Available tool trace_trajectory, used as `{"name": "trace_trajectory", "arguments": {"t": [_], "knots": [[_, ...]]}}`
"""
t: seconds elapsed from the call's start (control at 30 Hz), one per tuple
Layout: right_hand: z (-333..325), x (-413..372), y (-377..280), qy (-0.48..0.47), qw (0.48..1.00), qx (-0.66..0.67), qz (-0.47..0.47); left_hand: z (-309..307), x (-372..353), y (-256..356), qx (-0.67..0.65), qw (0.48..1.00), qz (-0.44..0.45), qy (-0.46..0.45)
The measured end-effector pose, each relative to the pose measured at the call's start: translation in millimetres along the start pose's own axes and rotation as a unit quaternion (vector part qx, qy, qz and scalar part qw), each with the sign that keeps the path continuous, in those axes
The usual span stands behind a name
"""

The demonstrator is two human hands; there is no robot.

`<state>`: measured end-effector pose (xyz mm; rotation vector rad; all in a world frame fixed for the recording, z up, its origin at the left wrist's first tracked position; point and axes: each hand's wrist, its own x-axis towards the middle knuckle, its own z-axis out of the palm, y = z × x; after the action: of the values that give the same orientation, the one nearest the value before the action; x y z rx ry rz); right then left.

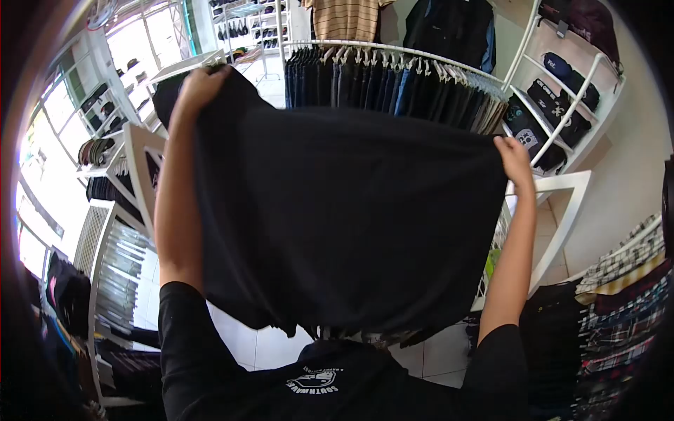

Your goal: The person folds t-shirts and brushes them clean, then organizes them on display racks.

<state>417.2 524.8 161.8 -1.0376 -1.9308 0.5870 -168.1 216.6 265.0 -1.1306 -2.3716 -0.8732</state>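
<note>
A large piece of black cloth, seemingly a garment (351, 210), is spread out in front of me between both arms. My left hand (203, 88) is closed on its upper left part, where the fabric bunches and hangs over. At the upper right corner, my right hand (514, 160) pinches the edge between thumb and fingers. The cloth hangs down in soft folds toward my chest and hides most of what lies behind it. Its exact kind of garment does not show.
Behind the cloth runs a curved rail of hanging trousers (379, 78). White shelves (554, 133) with caps and bags stand at the right, above hanging plaid shirts (621, 316). A white rack with clear hangers (119, 270) is at the left.
</note>
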Motion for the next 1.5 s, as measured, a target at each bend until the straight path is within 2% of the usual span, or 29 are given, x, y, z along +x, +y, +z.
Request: {"name": "trace_trajectory", "arguments": {"t": [0.03,0.1,0.13,0.17,0.2,0.23,0.3,0.33,0.37,0.4,0.43,0.5,0.53,0.6,0.63,0.7,0.77,0.83,0.9,0.97,1.07,1.17,1.2,1.23,1.3,1.33,1.37,1.43,1.5], "knots": [[27,11,20,0.024,0.999,-0.026,0.009,47,24,-23,-0.068,0.995,0.003,-0.066],[82,17,75,0.022,0.998,0.023,0.05,145,34,-65,-0.065,0.992,-0.057,-0.097],[106,15,106,0.013,0.998,0.009,0.066,177,12,-67,-0.131,0.99,-0.015,-0.056],[123,4,119,0.004,0.996,-0.002,0.095,211,4,-82,-0.133,0.983,-0.06,-0.11],[141,-11,127,0.011,0.992,-0.005,0.122,258,-6,-109,-0.208,0.974,-0.002,-0.085],[151,-24,125,0.01,0.987,-0.06,0.149,259,-37,-92,-0.247,0.968,-0.024,-0.046],[159,-36,116,0.016,0.972,-0.123,0.197,265,-57,-89,-0.218,0.956,-0.134,-0.145],[159,-36,124,0.029,0.98,-0.1,0.167,267,-60,-89,-0.218,0.954,-0.141,-0.152],[159,-37,128,0.043,0.987,-0.075,0.138,265,-62,-89,-0.275,0.934,-0.164,-0.16],[153,-37,116,0.033,0.989,-0.034,0.143,261,-63,-88,-0.331,0.911,-0.185,-0.163],[151,-35,121,0.033,0.991,-0.005,0.129,248,-64,-82,-0.33,0.911,-0.185,-0.164],[136,-35,115,0.014,0.993,0.016,0.116,215,-66,-69,-0.39,0.905,-0.135,-0.101],[131,-37,108,0.017,0.994,0.018,0.111,206,-66,-72,-0.359,0.921,-0.119,-0.094],[115,-47,90,0.03,0.993,-0.07,0.094,187,-72,-77,-0.373,0.921,-0.083,-0.073],[106,-53,76,0.032,0.993,-0.069,0.092,174,-81,-73,-0.384,0.92,-0.051,-0.058],[90,-68,55,0.018,0.986,-0.153,0.068,150,-100,-74,-0.389,0.918,-0.039,-0.06],[77,-83,50,0.018,0.983,-0.174,0.057,130,-120,-85,-0.402,0.914,0.017,-0.06],[66,-101,45,0.02,0.964,-0.267,0.003,103,-148,-84,-0.379,0.923,0.027,-0.062],[59,-121,45,0.013,0.963,-0.269,-0.005,76,-182,-82,-0.401,0.912,0.046,-0.069],[56,-138,44,0.007,0.935,-0.352,-0.046,89,-203,-118,-0.411,0.906,0.044,-0.087],[56,-166,39,-0.022,0.922,-0.385,-0.044,58,-261,-91,-0.42,0.904,0.007,-0.083],[60,-185,36,-0.078,0.899,-0.431,-0.013,60,-292,-111,-0.325,0.932,-0.053,-0.154],[63,-190,34,-0.085,0.887,-0.454,-0.005,62,-300,-112,-0.29,0.944,-0.058,-0.148],[65,-194,27,-0.092,0.874,-0.477,0.003,66,-313,-106,-0.345,0.93,-0.063,-0.106],[75,-199,6,-0.098,0.881,-0.462,0.003,75,-323,-113,-0.354,0.927,-0.061,-0.111],[84,-200,-5,-0.088,0.902,-0.422,-0.012,74,-326,-104,-0.347,0.934,-0.035,-0.077],[96,-200,-14,-0.08,0.921,-0.38,-0.027,68,-329,-100,-0.313,0.945,-0.031,-0.089],[129,-201,-44,-0.107,0.943,-0.306,-0.072,102,-329,-129,-0.198,0.976,-0.034,-0.079],[174,-201,-70,-0.144,0.965,-0.18,-0.127,104,-336,-125,-0.21,0.974,-0.07,-0.04]]}}
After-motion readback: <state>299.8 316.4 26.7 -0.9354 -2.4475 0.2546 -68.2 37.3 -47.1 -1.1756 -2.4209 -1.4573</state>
